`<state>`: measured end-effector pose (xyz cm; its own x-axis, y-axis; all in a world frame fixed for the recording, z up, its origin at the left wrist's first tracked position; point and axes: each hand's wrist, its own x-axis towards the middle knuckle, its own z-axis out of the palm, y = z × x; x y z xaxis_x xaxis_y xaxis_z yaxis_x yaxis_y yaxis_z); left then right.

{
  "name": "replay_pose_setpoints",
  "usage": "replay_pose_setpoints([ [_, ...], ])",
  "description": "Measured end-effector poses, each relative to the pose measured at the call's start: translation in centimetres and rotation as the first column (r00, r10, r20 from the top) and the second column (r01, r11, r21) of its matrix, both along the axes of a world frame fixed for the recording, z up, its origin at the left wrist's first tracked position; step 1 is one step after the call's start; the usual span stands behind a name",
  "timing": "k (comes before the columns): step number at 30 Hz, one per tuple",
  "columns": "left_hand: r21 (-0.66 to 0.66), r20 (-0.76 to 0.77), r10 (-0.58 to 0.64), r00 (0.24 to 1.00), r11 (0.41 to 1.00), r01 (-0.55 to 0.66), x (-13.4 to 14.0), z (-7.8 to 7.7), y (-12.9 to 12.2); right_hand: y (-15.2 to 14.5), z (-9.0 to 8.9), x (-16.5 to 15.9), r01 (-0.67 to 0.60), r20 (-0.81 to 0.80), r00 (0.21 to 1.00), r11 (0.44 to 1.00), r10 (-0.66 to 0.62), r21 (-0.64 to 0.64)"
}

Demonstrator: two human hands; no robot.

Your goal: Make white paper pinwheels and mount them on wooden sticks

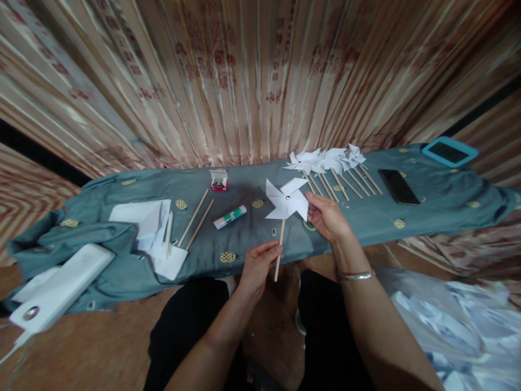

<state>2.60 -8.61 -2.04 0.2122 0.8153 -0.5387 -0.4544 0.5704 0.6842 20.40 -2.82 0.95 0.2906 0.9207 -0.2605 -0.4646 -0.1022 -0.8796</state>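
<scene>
A white paper pinwheel (280, 205) with a round metal pin at its centre is held up over the cloth-covered table. My left hand (260, 263) pinches its wooden stick low down, and the stick leans slightly. At the pinwheel's right blade, my right hand (326, 215) has its fingers closed on the paper edge; the fingertips are partly hidden behind the blade. Behind it, several finished pinwheels (325, 161) lie in an overlapping row with their sticks toward me. Left of my hands lie a glue stick (230, 216), two loose wooden sticks (199, 224) and a small red box of metal pins (219, 181).
White paper sheets (142, 217) and a white device with a cable (61, 288) lie on the table's left. A black phone (398, 187) and a blue-framed tablet (450, 151) are on the right. A clear bag of white paper (456, 326) stands at lower right; a curtain (244, 81) hangs behind.
</scene>
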Motion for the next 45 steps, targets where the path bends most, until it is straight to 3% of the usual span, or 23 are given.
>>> replay_pose_setpoints([
  [45,0.011,0.029,0.070,0.997,0.997,-0.070,0.2,0.2,0.2,-1.0,0.8,-1.8,-0.127,-0.021,0.992,0.987,0.125,-0.100],
])
